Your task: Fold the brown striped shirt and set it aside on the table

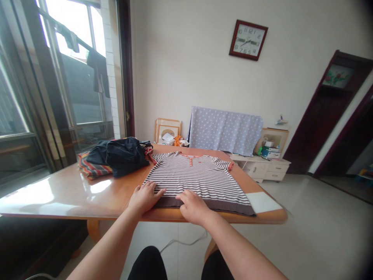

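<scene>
A striped short-sleeved shirt lies spread out on the wooden table, with its collar away from me and its dark ribbed hem along the near edge. Orange-red trim shows at the neck, buttons and sleeve ends. My left hand rests on the shirt's lower left corner, fingers spread flat. Over the middle of the hem is my right hand, its fingers loosely bent on the fabric; neither hand grips anything visible.
A pile of clothes, dark on top with striped cloth beneath, sits on the table's left side. A white sheet lies at the right corner. Beyond stand a cloth-covered object and a low white cabinet. A cable runs across the floor.
</scene>
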`<state>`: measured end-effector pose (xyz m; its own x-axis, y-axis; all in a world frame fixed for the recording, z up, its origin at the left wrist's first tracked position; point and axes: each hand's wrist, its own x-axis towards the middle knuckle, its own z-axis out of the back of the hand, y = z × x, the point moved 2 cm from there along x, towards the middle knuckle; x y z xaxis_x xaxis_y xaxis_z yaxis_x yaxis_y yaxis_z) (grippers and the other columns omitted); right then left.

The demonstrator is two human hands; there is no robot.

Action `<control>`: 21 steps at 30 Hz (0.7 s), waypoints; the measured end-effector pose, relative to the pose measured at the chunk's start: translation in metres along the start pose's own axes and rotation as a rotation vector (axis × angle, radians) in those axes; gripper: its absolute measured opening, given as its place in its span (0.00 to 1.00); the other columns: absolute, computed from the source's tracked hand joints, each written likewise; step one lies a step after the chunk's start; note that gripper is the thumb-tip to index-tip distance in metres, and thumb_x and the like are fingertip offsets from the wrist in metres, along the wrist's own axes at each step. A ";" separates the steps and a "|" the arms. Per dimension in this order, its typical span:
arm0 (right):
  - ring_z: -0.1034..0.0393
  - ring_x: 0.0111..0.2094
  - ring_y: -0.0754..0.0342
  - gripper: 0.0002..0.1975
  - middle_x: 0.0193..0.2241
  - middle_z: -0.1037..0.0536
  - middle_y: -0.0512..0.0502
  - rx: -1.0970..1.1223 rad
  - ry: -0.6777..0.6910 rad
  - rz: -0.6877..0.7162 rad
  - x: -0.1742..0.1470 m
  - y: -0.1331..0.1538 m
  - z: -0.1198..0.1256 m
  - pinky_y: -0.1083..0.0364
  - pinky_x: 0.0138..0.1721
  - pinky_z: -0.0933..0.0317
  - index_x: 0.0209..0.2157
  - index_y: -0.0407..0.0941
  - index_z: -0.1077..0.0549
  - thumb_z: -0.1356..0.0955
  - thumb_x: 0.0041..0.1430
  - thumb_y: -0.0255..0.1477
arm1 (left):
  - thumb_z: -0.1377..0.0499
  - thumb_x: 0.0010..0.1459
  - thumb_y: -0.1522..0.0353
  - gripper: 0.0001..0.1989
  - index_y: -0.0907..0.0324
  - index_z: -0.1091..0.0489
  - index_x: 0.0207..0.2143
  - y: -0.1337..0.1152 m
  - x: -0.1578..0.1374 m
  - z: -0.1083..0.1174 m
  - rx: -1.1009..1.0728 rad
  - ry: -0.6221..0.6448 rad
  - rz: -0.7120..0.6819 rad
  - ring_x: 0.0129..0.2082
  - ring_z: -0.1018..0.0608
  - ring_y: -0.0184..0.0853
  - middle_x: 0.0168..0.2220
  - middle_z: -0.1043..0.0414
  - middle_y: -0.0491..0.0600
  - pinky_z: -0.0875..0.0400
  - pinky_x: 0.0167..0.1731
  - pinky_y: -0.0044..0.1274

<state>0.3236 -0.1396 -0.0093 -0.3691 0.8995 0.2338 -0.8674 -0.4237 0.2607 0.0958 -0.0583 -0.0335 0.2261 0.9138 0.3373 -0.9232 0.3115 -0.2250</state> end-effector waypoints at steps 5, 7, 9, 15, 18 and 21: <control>0.33 0.46 0.49 0.15 0.42 0.24 0.45 0.001 0.034 0.015 0.001 0.008 -0.005 0.52 0.47 0.41 0.41 0.49 0.22 0.36 0.56 0.23 | 0.52 0.60 0.40 0.35 0.56 0.30 0.53 -0.001 -0.002 0.001 -0.007 0.013 -0.001 0.63 0.33 0.50 0.62 0.32 0.58 0.45 0.61 0.36; 0.32 0.44 0.50 0.15 0.41 0.24 0.46 0.017 0.044 -0.001 0.002 0.010 -0.006 0.53 0.47 0.41 0.40 0.49 0.22 0.37 0.57 0.23 | 0.52 0.60 0.40 0.34 0.56 0.29 0.53 -0.001 -0.002 0.001 -0.006 0.013 -0.004 0.62 0.32 0.50 0.61 0.31 0.58 0.45 0.61 0.36; 0.33 0.47 0.49 0.17 0.44 0.24 0.45 0.000 0.018 -0.008 0.003 0.011 -0.006 0.52 0.49 0.41 0.45 0.49 0.23 0.37 0.58 0.23 | 0.52 0.61 0.41 0.34 0.56 0.30 0.53 -0.001 -0.003 0.002 0.000 0.009 -0.005 0.62 0.32 0.49 0.61 0.31 0.57 0.44 0.61 0.36; 0.34 0.48 0.48 0.16 0.45 0.25 0.46 -0.007 0.005 0.035 0.000 0.017 -0.010 0.50 0.53 0.42 0.45 0.50 0.23 0.38 0.61 0.24 | 0.52 0.61 0.41 0.33 0.55 0.30 0.54 -0.002 -0.004 0.003 0.002 0.000 -0.012 0.61 0.31 0.48 0.60 0.30 0.56 0.44 0.60 0.36; 0.34 0.47 0.50 0.15 0.43 0.25 0.46 0.041 -0.029 0.013 -0.003 0.016 -0.011 0.51 0.52 0.42 0.43 0.49 0.22 0.38 0.61 0.23 | 0.52 0.61 0.42 0.32 0.55 0.29 0.51 -0.003 -0.004 0.004 0.001 -0.007 -0.015 0.60 0.30 0.48 0.58 0.29 0.56 0.42 0.59 0.35; 0.35 0.48 0.49 0.17 0.45 0.25 0.45 0.050 -0.087 -0.018 -0.007 0.014 -0.013 0.51 0.53 0.43 0.46 0.49 0.23 0.37 0.59 0.22 | 0.52 0.61 0.41 0.33 0.55 0.29 0.51 -0.004 -0.005 0.006 -0.003 -0.008 -0.021 0.60 0.30 0.48 0.58 0.29 0.56 0.43 0.60 0.35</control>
<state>0.3093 -0.1502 -0.0194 -0.3213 0.8952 0.3088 -0.8552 -0.4143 0.3114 0.0969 -0.0653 -0.0289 0.2435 0.9049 0.3490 -0.9172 0.3319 -0.2206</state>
